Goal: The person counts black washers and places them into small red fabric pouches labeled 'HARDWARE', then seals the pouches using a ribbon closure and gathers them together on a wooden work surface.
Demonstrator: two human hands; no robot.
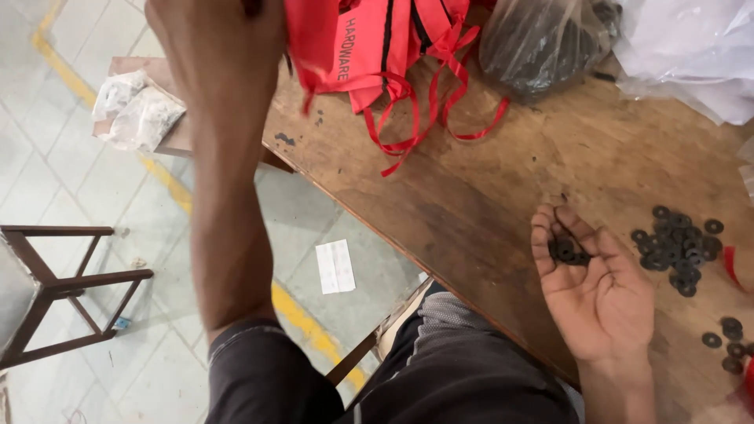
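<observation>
The right hand (pixel 591 289) lies palm up on the wooden tabletop (pixel 487 196) near its front edge, fingers loosely curled into a cup around a small cluster of black washers (pixel 567 251) resting at the base of the fingers. Just beside it, toward the right edge of the tabletop, a loose pile of the same black washers (pixel 677 247) lies flat on the wood, and a smaller group of washers (pixel 730 338) sits closer to the front right corner.

The left arm (pixel 224 180) reaches up along the left edge of the tabletop; its hand is cut off at the top of the view, so whether it is spread or pinching cannot be told.

At the back edge, a clear plastic bag (pixel 542 43) bulges with dark contents, too blurred to identify. Beside it, toward the left, lies a heap of red fabric bags (pixel 377 43) with black stripes, white lettering and long red drawstrings trailing over the wood. A crumpled white plastic sheet (pixel 691 51) fills the back right corner.

Off the far left corner, a small clear packet of whitish pieces (pixel 133 110) rests on a lower board. A white paper label (pixel 335 267) lies on the tiled floor below.
</observation>
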